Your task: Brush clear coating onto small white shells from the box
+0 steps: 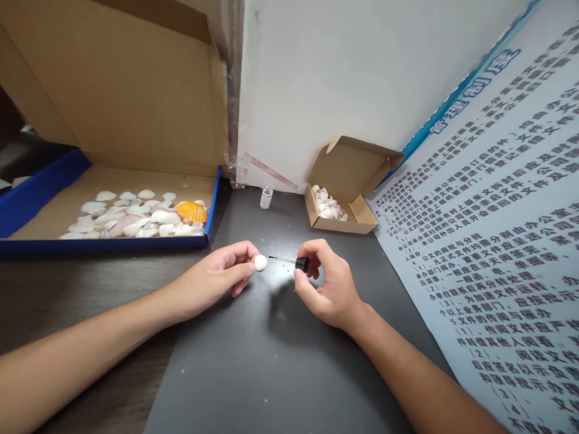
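Note:
Between the thumb and fingers of my left hand (228, 270) is a small white shell (260, 263), pinched at its edge. My right hand (326, 280) grips the black cap of a brush applicator (301, 264). From that cap a thin stem with a dark tip points left at the shell, with a small gap between them. A little clear bottle (266, 197) with a printed label stands upright on the dark table, beyond both hands; whether it has a lid I cannot tell.
At the left lies an open blue-sided cardboard box (136, 242) with many white shells and one orange shell (192, 211). A smaller open carton (344, 226) with white shells stands at the back right. A white wall panel (316, 72) and a printed poster (497, 211) border the table (253, 374).

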Demonstrator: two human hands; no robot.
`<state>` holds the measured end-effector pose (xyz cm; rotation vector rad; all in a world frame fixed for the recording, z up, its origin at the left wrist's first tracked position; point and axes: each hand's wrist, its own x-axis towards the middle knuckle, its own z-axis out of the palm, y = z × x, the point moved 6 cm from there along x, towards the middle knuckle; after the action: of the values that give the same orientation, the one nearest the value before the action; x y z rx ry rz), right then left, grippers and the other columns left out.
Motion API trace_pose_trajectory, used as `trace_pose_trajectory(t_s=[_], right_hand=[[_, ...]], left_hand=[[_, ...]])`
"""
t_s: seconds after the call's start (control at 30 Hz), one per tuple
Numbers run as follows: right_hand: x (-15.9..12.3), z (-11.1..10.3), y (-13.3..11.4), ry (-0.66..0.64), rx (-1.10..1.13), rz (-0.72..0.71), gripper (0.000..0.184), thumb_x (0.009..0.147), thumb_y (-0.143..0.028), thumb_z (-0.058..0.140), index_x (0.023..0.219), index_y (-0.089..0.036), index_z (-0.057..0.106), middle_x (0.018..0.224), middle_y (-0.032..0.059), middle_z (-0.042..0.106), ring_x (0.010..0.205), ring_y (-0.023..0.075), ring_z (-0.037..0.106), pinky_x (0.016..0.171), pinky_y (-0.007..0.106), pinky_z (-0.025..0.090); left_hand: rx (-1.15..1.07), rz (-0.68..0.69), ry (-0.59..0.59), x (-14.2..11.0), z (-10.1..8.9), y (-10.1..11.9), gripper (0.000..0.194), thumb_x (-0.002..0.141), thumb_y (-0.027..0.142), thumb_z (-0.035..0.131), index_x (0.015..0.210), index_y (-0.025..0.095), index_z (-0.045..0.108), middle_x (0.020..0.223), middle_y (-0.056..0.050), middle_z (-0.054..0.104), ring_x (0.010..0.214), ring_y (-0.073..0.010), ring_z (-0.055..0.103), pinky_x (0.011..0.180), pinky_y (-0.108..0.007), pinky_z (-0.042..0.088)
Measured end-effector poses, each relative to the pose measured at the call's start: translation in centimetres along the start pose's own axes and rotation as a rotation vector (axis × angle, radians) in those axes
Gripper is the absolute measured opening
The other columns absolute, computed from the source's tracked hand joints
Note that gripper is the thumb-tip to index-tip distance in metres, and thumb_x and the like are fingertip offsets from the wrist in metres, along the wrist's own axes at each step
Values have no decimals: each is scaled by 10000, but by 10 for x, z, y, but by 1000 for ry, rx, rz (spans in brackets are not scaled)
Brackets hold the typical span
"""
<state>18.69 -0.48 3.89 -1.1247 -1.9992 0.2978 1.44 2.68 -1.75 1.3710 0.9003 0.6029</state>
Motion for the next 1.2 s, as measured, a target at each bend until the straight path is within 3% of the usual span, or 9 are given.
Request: trace_pose_trajectory(t_s=[0.2, 0.5, 0.67, 0.8, 0.97, 1.2], right_hand=[[-2, -1, -7, -2, 82, -92, 164, 825, -170, 514, 974, -232, 484, 739, -39, 538, 581, 107, 511, 557, 235, 458], [-3, -1, -4, -2, 89, -47, 140, 846, -193, 522, 973, -234, 480, 715, -45, 524, 587, 113, 518, 551, 239, 453], [-3, 0, 4, 22, 56, 49, 190, 823, -212, 579, 956, -243, 447, 700, -59, 505, 562, 109, 498, 529, 240, 443], [-4, -1, 1, 32, 147, -1, 166, 854, -194, 531, 987, -241, 444, 694, -59, 506, 565, 106, 515, 541, 237, 451], [-4, 0, 7, 35, 112, 80, 219, 822, -208, 594, 966, -245, 433, 678, -72, 488, 526, 98, 482, 503, 231, 423], [-3, 1, 5, 29, 104, 58, 172, 844, -214, 563, 973, -240, 454, 676, -62, 498, 544, 108, 503, 530, 243, 439]], left_hand=[[1, 41, 7, -1, 2, 8, 209, 884, 397, 573, 849, 198, 524, 577, 76, 472, 551, -97, 402, 566, -244, 298], [7, 33, 20, -1, 2, 8, 239, 860, 426, 592, 841, 199, 522, 587, 73, 464, 545, -101, 414, 562, -247, 317], [16, 34, 20, -2, 2, 10, 251, 858, 437, 595, 828, 201, 514, 581, 71, 467, 543, -103, 413, 561, -245, 313], [0, 30, 15, -1, 2, 7, 243, 863, 431, 590, 840, 200, 520, 566, 75, 454, 534, -100, 405, 545, -239, 306], [-33, 19, 12, 0, 3, 5, 263, 861, 452, 607, 839, 205, 517, 534, 91, 407, 501, -89, 364, 497, -222, 267], [-28, 30, 7, -1, 4, 9, 291, 847, 477, 619, 841, 198, 537, 547, 79, 425, 510, -88, 373, 501, -218, 283]])
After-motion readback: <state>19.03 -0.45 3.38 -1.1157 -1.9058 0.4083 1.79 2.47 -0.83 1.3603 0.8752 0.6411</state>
